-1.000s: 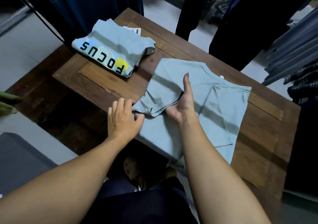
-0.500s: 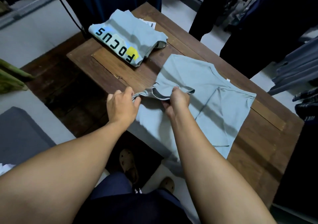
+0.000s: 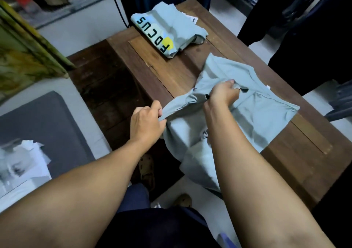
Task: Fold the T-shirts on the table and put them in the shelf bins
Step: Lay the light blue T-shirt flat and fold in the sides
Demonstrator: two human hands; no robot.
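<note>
Head view: a pale grey-green T-shirt point(image 3: 257, 118) is spread over the centre-right of the frame. Most of it lies on the wooden table point(image 3: 167, 76), and its near part hangs off the table edge toward the person. One edge of the shirt is pinched by the left hand point(image 3: 147, 121) at centre frame, with thumb and curled fingers closed on a bunch of fabric just beside the table edge. A raised fold near the shirt's middle is gripped by the right hand point(image 3: 222, 93), up and to the right of the left, with the fingers curled round the cloth. Between the two hands the fabric is drawn into a ridge.

Both bare forearms are extended from the bottom of the frame, and the hanging cloth is crossed by the right one.

A folded T-shirt point(image 3: 171, 30) printed FOCUS is laid at upper centre on the table, well apart from the hands. A grey mat point(image 3: 43, 125) is seen at the left with papers point(image 3: 21, 162) at lower left. Dark garments point(image 3: 304, 28) are hung at the upper right.
</note>
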